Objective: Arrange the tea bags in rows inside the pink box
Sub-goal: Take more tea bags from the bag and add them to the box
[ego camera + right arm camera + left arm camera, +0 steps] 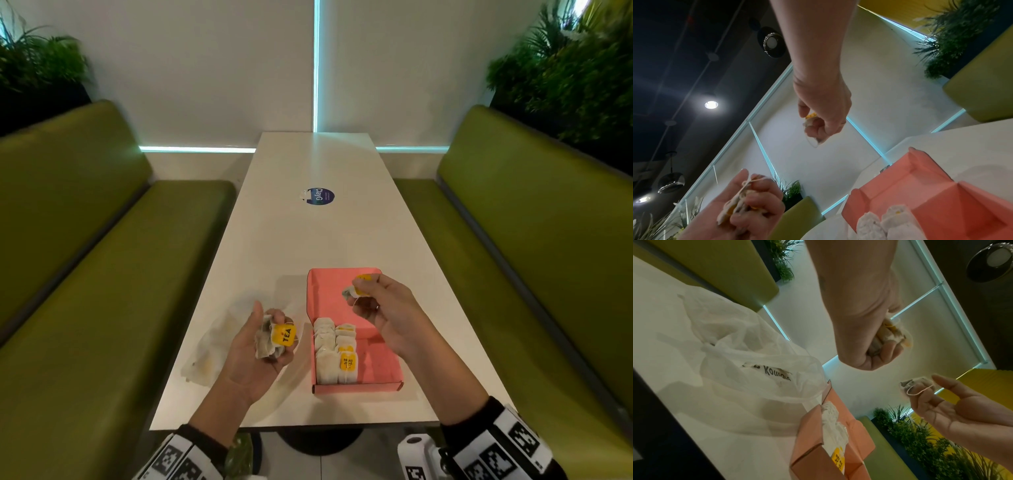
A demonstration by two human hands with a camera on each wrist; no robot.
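The pink box (pixel 376 363) lies open on the near part of the white worktop (pixel 318 164), its lid (pixel 329 291) tipped back on the far side. Two short rows of tea bags (pixel 337 349) already fill its left half; the right half is bare pink card.

The left hand (pixel 260 346), held over the worktop just left of the box, is cupped around a small bunch of tea bags (pixel 270 339), one yellow tag reading TEA uppermost. The right hand (pixel 383 308) hovers over the far right of the box, thumb and fingers pinching a single tea bag (pixel 356 291) with its string looping loose below. A thin plastic bag (pixel 748 356) lies crumpled on the worktop to the left.

The step in hand looks like setting this single bag down to start the next row. To do it well, bring it low before letting go, stand it on edge against the neighbouring row, and tuck the string and tag flat on top so they cannot snag the next one. The paper is soft and will crumple, so a light pinch near the top edge should serve best. The left hand's bunch may tangle by its strings; draw each bag out singly.
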